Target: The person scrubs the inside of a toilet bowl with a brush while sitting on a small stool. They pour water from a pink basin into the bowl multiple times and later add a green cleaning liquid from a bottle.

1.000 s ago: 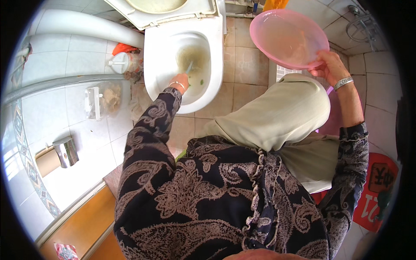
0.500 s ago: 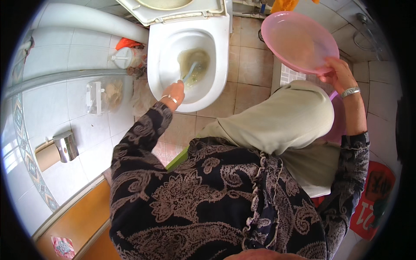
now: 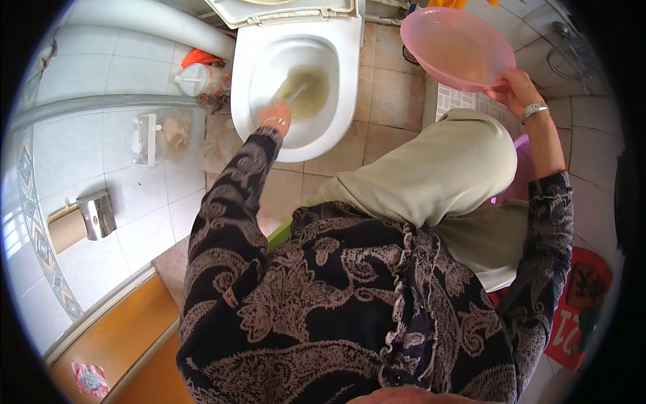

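Observation:
My left hand (image 3: 275, 116) reaches into the white toilet bowl (image 3: 247, 86), closed around the light-blue handle of a toilet brush (image 3: 297, 94). The brush's lower end is hidden in yellowish, slightly bubbly water. Off to the right, my right hand (image 3: 519, 93) grips the near rim of a pink plastic basin (image 3: 441, 40), which holds some cloudy liquid and is held up above the floor. The toilet's seat and lid (image 3: 286, 9) are raised.
Along the left wall run a grey pipe (image 3: 114, 104), a white container (image 3: 194, 79) and a metal paper holder (image 3: 98, 214). A purple tub (image 3: 523, 168) stands beside my knee. An orange-brown door (image 3: 124, 320) is at lower left, a red bag (image 3: 580, 303) at right.
My left hand has pushed a little deeper into the bowl with the brush. In the picture, the basin and my right hand sit slightly higher and further left.

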The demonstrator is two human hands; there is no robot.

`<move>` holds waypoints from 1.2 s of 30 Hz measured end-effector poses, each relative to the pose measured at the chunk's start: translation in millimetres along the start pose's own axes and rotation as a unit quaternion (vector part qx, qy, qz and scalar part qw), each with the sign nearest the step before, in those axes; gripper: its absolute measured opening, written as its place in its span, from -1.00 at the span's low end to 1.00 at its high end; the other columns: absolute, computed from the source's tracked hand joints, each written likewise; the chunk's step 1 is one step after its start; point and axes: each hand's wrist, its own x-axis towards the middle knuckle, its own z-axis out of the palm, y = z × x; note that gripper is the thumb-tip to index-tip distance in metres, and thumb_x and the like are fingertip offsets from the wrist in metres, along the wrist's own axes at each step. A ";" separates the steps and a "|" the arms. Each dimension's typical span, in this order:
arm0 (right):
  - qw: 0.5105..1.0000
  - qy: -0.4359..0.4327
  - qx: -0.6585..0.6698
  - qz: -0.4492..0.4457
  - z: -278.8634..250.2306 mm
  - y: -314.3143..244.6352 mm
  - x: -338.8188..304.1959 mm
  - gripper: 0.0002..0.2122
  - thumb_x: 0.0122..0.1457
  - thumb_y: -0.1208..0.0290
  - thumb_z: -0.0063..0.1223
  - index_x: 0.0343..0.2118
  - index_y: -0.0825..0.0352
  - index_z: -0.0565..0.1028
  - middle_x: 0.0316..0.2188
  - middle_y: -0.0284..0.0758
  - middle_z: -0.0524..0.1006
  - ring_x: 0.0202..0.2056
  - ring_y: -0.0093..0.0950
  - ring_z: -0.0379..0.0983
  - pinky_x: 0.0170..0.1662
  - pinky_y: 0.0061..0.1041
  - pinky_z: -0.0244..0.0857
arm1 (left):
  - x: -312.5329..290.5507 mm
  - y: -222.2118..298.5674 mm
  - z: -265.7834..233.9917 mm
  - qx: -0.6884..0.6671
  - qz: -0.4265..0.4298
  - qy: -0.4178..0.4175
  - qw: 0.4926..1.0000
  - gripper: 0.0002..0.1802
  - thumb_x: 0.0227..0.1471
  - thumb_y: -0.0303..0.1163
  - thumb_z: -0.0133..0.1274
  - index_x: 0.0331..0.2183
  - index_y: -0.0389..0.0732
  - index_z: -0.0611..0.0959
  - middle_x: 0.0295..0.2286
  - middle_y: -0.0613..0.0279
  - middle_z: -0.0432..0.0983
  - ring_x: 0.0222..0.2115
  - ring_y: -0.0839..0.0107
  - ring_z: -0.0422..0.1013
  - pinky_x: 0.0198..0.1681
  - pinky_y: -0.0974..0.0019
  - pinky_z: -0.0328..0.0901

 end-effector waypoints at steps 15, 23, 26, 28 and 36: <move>0.999 -0.008 -0.044 -0.013 6.0 -13.2 -16.4 -0.74 0.08 0.46 -0.14 -0.27 0.60 0.38 -0.41 -0.05 0.52 -0.46 -0.35 0.53 -0.42 -0.53 0.49 | 31.9 -59.6 22.6 -0.211 0.066 -0.105 0.970 -0.81 -0.07 -0.47 -0.07 -0.63 -0.23 0.58 -0.65 0.12 0.51 -0.65 0.27 0.46 -0.62 0.25 0.30; 0.999 0.025 -0.026 0.009 -5.0 5.8 11.2 -0.74 0.12 0.40 -0.07 -0.25 0.53 0.38 -0.43 -0.12 0.53 -0.49 -0.38 0.52 -0.44 -0.54 0.49 | 36.5 -75.4 27.8 -0.416 -0.061 -0.239 0.875 -0.62 -0.08 -0.55 -0.08 -0.14 -0.28 0.54 -0.50 0.00 0.49 -0.63 0.26 0.45 -0.64 0.24 0.32; 0.999 0.031 -0.007 -0.020 -13.7 3.8 -2.0 -0.74 0.12 0.39 -0.06 -0.25 0.53 0.39 -0.43 -0.14 0.53 -0.48 -0.39 0.52 -0.44 -0.54 0.49 | -13.8 -72.5 -52.8 -0.507 -0.115 -0.288 0.804 -0.75 0.01 -0.48 -0.10 -0.23 -0.30 0.54 -0.66 0.31 0.30 -0.76 0.43 0.23 -0.72 0.39 0.19; 0.999 0.021 -0.013 -0.021 -16.0 4.2 -2.8 -0.74 0.11 0.39 -0.06 -0.25 0.52 0.39 -0.43 -0.15 0.53 -0.47 -0.40 0.52 -0.43 -0.54 0.49 | -16.3 -84.5 -41.9 -0.455 -0.145 -0.215 0.852 -0.79 0.03 -0.46 -0.13 -0.29 -0.30 0.54 -0.69 0.33 0.26 -0.77 0.44 0.18 -0.71 0.38 0.19; 0.999 0.030 -0.029 -0.007 -6.5 9.0 7.4 -0.74 0.12 0.37 -0.08 -0.25 0.50 0.40 -0.43 -0.16 0.53 -0.48 -0.40 0.52 -0.44 -0.53 0.48 | 40.1 -13.0 13.0 -0.137 -0.015 -0.088 0.986 -0.75 -0.02 -0.34 -0.09 -0.32 -0.27 0.56 -0.45 -0.23 0.51 -0.31 -0.22 0.42 -0.24 -0.10 0.30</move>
